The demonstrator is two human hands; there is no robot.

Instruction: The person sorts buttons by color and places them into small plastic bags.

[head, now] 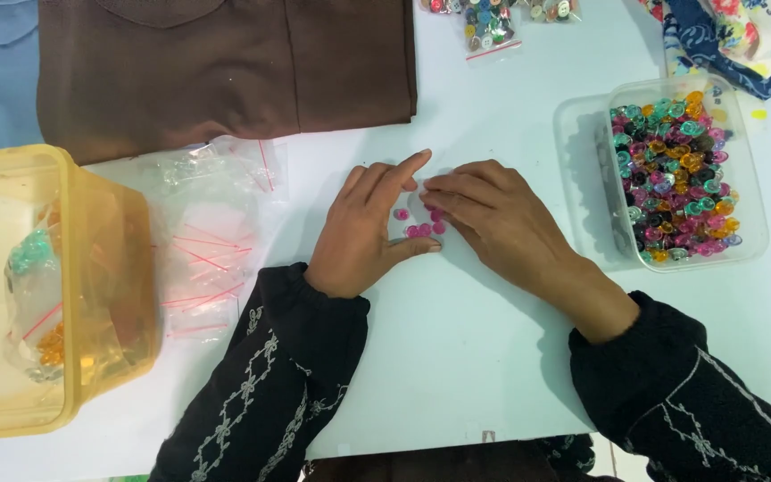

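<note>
White tabletop (493, 357) lay under both loosely open hands, left hand (363, 236) and right hand (493, 219), fingertips touching small pink buttons (423, 225).

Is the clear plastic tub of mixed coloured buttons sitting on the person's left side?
No, the clear plastic tub of mixed coloured buttons stands beyond the right hand, while the yellow plastic bin is on the left.

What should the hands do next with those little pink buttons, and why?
Probably nudge the stray pink button over to the other pink buttons. It lies a little apart from them, between the left hand and the right hand, whose fingertips already rest around the small group on the white table. Empty clear bags lie just to the left.
</note>
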